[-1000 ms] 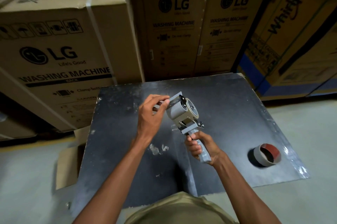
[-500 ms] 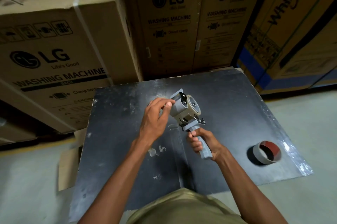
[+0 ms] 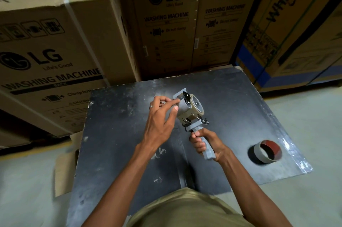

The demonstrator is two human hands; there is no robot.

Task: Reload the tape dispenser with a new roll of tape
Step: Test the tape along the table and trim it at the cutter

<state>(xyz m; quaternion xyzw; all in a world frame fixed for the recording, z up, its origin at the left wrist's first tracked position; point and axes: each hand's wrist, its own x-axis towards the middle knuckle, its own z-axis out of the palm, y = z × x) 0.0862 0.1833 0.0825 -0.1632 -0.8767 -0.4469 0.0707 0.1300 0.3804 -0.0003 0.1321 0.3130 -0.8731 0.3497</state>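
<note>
Right hand [image 3: 204, 143] grips tape dispenser [image 3: 192, 115] handle.

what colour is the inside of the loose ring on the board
Red inside, grey outside: the ring lies alone on the black board, seen in the head view.

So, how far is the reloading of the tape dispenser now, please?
Done: a tape roll already sits on the tape dispenser, and an empty core lies on the black board. In hand: the right hand grips the handle, while the left hand pinches the tape end by the roll. Left: probably threading the tape to the front.
</note>
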